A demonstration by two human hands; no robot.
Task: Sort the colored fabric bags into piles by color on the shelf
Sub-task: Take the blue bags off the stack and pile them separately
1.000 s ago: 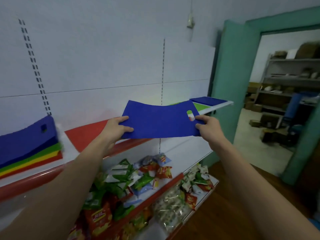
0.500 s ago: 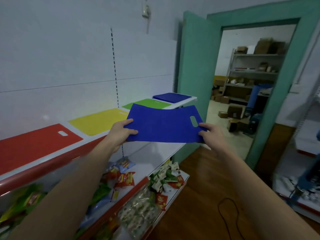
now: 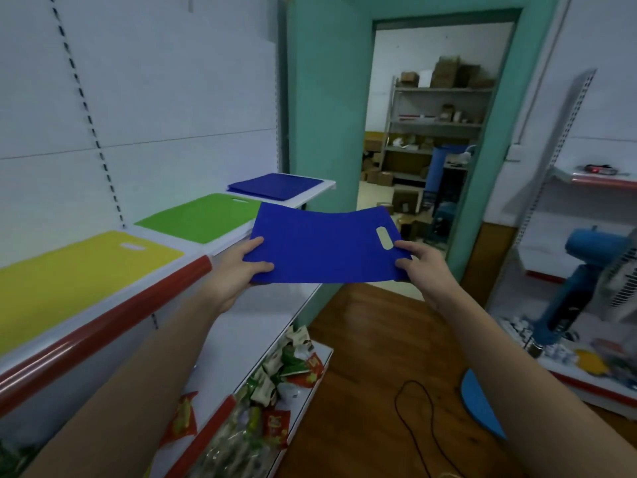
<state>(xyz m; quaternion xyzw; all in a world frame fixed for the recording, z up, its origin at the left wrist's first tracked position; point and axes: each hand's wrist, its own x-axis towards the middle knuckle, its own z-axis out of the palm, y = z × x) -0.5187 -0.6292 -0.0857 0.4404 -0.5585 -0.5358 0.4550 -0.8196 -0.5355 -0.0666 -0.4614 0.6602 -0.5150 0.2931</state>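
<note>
From the head view, a blue fabric bag (image 3: pixel 320 250) is held flat in the air by both hands, in front of the shelf (image 3: pixel 103 326) and just short of its far end. The left hand (image 3: pixel 238 270) is closed on the bag's left edge, with the thumb laid on top and the fingers curled beneath. The right hand (image 3: pixel 422 267) pinches the right edge just beside the oval handle cut-out (image 3: pixel 383 238), thumb on top and fingers under the cloth. The bag sags slightly in the middle between the two grips.

On the shelf, three piles are laid in a row along the white board. A yellow pile (image 3: pixel 69 274) lies nearest, a green pile (image 3: pixel 201 217) lies beyond it, and a blue pile (image 3: pixel 275 185) rests at the far end of the shelf, just beyond the held bag's far edge. A red rail (image 3: pixel 113 326) runs along the shelf front.

Below, snack packets (image 3: pixel 275 377) are stacked on the lower shelves. A teal door frame (image 3: pixel 482 150) stands behind the bag, and a blue fan (image 3: pixel 582 288) is seen at the right, blurred.
</note>
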